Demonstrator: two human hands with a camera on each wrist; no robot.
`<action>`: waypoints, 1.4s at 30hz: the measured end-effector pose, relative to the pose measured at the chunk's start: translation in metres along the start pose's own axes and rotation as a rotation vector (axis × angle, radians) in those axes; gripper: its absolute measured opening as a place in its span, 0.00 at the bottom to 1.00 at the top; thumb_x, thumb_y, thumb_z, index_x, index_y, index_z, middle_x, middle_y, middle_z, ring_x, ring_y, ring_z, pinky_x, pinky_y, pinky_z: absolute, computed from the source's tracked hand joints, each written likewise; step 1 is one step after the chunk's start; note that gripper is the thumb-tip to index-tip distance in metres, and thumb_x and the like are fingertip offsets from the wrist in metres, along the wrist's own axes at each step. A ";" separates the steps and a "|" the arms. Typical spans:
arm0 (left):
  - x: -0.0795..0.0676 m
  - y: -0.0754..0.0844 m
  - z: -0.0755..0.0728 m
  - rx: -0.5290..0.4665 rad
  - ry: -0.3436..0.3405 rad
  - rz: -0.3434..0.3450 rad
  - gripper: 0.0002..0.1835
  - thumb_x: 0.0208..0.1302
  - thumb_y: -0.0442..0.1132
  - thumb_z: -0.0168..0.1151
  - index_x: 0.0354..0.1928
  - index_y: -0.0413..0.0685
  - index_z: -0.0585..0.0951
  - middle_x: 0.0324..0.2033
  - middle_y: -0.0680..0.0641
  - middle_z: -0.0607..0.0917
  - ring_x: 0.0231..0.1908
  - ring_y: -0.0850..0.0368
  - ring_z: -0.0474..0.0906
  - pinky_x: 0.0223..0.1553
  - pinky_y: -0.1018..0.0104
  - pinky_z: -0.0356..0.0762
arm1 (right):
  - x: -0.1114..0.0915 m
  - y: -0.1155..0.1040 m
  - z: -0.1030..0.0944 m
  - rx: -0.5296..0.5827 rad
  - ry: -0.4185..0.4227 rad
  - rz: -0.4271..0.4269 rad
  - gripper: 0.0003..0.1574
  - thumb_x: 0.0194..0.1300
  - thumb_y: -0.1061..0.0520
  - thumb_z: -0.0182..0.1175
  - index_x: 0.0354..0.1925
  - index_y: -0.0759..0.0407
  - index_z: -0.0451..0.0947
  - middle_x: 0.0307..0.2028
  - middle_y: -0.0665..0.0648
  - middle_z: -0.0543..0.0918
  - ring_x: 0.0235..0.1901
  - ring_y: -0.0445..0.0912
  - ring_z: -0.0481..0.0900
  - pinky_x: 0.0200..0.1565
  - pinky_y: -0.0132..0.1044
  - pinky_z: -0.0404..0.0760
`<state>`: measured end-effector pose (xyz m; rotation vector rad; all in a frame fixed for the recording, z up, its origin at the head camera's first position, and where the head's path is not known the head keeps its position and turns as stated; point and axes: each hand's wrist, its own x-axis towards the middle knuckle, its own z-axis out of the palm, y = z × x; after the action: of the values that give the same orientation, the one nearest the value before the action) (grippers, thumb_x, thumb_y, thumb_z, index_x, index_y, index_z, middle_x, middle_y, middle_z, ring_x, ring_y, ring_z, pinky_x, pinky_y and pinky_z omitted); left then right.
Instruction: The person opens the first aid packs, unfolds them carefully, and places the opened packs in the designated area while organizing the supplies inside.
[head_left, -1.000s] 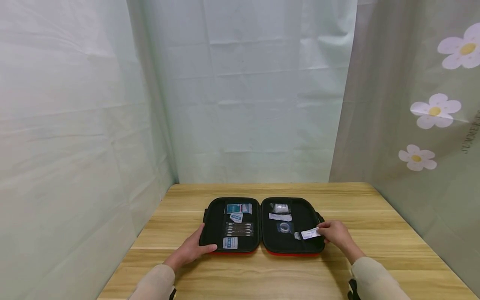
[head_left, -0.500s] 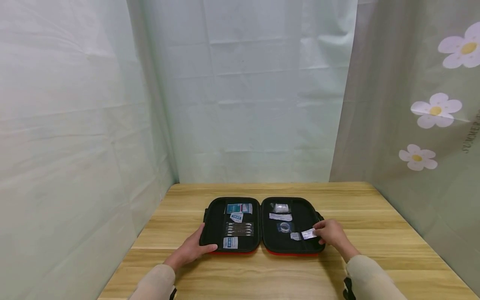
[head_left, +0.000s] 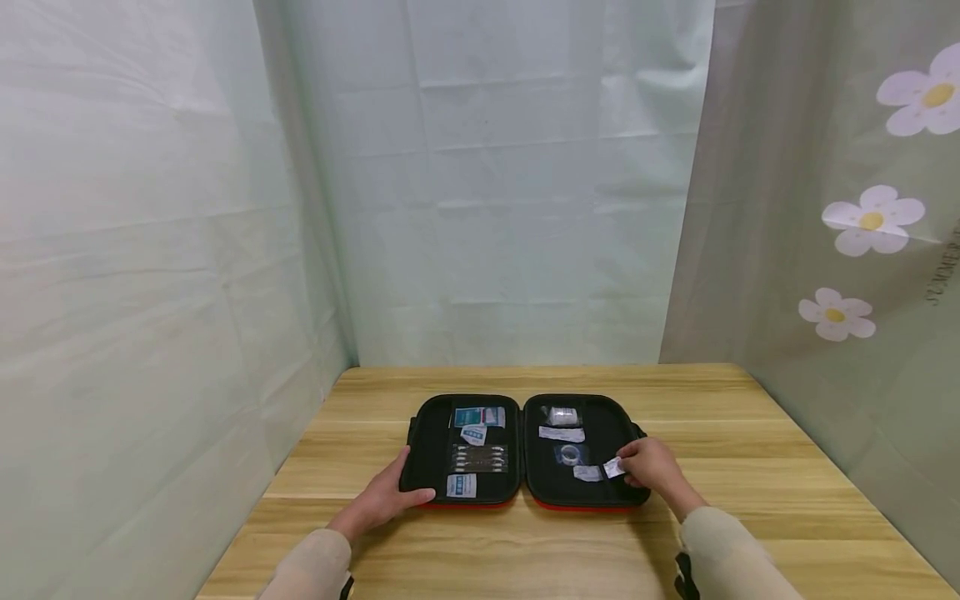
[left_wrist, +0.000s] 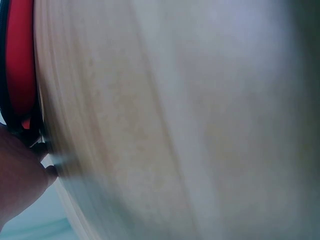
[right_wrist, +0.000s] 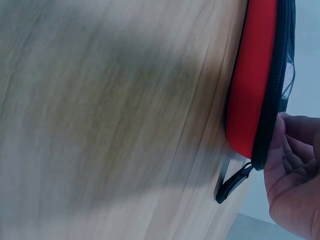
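An opened black-lined first aid case with a red shell lies flat on the table. My left hand grips its left front corner, thumb along the front edge; the left wrist view has this hand beside the red shell. My right hand pinches a small white packet between thumb and fingertips over the right half. A dark elastic band crosses the packet, whose other end shows left of the band. The right wrist view catches my right hand at the case's zippered rim.
The left half bears blue-white packets and a pack of cotton swabs. On the right half are a bandage roll, a white strip packet and a tape roll. Pale curtains surround the wooden table.
My right hand has moved left, pushing the white packet further through beneath the elastic band, so more of it shows on the left side. My left hand has stayed put.
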<state>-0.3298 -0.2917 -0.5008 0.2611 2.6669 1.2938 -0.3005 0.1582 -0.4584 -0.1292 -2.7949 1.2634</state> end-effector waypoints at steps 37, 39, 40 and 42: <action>-0.003 0.001 0.001 -0.014 0.008 0.019 0.57 0.55 0.56 0.73 0.78 0.43 0.50 0.73 0.34 0.58 0.70 0.33 0.56 0.67 0.34 0.51 | -0.002 -0.005 0.027 -0.046 -0.007 0.012 0.11 0.57 0.71 0.56 0.37 0.71 0.84 0.23 0.53 0.79 0.19 0.42 0.76 0.24 0.35 0.77; -0.003 0.001 0.001 -0.017 0.008 0.020 0.57 0.56 0.55 0.73 0.78 0.43 0.50 0.73 0.34 0.58 0.70 0.33 0.56 0.67 0.34 0.51 | -0.002 -0.007 0.027 -0.052 -0.005 0.001 0.13 0.56 0.71 0.56 0.39 0.73 0.83 0.23 0.54 0.80 0.19 0.43 0.76 0.24 0.35 0.76; -0.003 0.001 0.001 -0.016 0.008 0.021 0.57 0.56 0.55 0.73 0.78 0.43 0.50 0.73 0.34 0.58 0.70 0.33 0.56 0.67 0.34 0.51 | -0.001 -0.008 0.027 -0.064 -0.002 -0.008 0.14 0.56 0.71 0.56 0.40 0.73 0.83 0.25 0.55 0.81 0.21 0.44 0.76 0.26 0.36 0.76; -0.002 0.001 0.001 -0.017 0.009 0.024 0.57 0.56 0.55 0.73 0.78 0.43 0.50 0.73 0.34 0.58 0.70 0.33 0.56 0.67 0.34 0.51 | -0.001 -0.009 0.028 -0.065 0.002 -0.004 0.16 0.55 0.70 0.55 0.41 0.74 0.83 0.27 0.57 0.81 0.23 0.45 0.76 0.27 0.36 0.75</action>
<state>-0.3272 -0.2903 -0.5003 0.2859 2.6669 1.3270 -0.3032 0.1310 -0.4704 -0.1285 -2.8345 1.1712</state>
